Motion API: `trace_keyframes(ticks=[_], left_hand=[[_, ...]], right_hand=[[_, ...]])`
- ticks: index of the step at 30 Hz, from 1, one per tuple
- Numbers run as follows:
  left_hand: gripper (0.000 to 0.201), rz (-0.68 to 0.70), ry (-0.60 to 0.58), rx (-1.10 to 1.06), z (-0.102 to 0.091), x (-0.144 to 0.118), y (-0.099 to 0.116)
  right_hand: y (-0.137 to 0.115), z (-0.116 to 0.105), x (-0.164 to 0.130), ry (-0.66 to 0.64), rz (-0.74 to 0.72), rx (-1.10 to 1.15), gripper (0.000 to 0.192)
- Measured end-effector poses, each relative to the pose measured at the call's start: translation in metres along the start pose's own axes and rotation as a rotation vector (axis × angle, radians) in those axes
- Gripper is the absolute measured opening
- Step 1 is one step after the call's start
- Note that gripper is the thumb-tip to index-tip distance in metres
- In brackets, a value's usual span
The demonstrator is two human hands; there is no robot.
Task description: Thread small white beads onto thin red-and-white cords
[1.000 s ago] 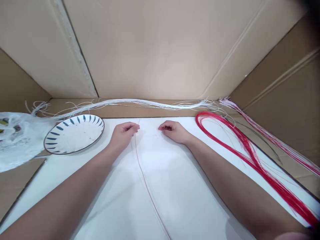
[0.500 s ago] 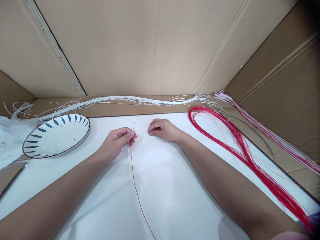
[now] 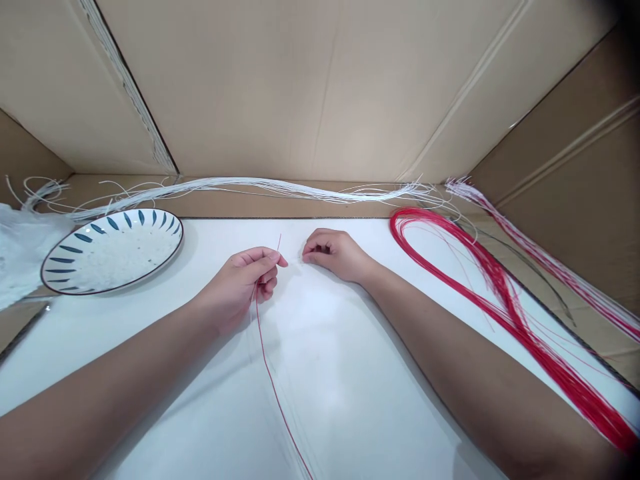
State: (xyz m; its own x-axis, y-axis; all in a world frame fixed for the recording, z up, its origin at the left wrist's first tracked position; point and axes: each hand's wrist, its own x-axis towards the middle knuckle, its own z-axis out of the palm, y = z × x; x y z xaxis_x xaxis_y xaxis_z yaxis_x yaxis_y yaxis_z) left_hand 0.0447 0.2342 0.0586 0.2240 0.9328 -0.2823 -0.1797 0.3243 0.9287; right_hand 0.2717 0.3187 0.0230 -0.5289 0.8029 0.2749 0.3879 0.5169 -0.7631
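Note:
Between the thumb and index finger of my left hand (image 3: 250, 280) is a red string (image 3: 273, 377). Its short end sticks up above the fingertips, and the long part trails down toward the bottom edge of the view. Faint whitish strands seem to run beside it. To the right, my right hand (image 3: 336, 253) is closed in a pinch just above the white board (image 3: 350, 373). Whatever lies between its fingertips is too small to make out. The two hands are slightly apart.
An oval plate (image 3: 120, 257) with blue dashes holds small pale bits at left, beside a white plastic bag (image 3: 23, 257). White strings (image 3: 240, 182) lie along the back. A red string bundle (image 3: 510, 323) and red-and-white strings (image 3: 550, 260) lie at right. Cardboard walls (image 3: 260, 87) enclose the board.
The view has shifted a little. My left fingers have rolled around the red string, so its tip now leans right. My right hand stays pinched.

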Motion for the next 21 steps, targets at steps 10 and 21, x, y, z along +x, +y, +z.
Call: trace_keyframes(ticks=[10, 21], left_hand=[[0.025, 0.065, -0.071, 0.219, -0.008, -0.002, 0.004], [0.023, 0.223, 0.1, 0.467, -0.001, -0.004, 0.004]], right_hand=[[-0.034, 0.028, -0.008, 0.167, 0.194, 0.78, 0.022], [-0.054, 0.037, -0.014, 0.063, 0.179, 0.961, 0.006]])
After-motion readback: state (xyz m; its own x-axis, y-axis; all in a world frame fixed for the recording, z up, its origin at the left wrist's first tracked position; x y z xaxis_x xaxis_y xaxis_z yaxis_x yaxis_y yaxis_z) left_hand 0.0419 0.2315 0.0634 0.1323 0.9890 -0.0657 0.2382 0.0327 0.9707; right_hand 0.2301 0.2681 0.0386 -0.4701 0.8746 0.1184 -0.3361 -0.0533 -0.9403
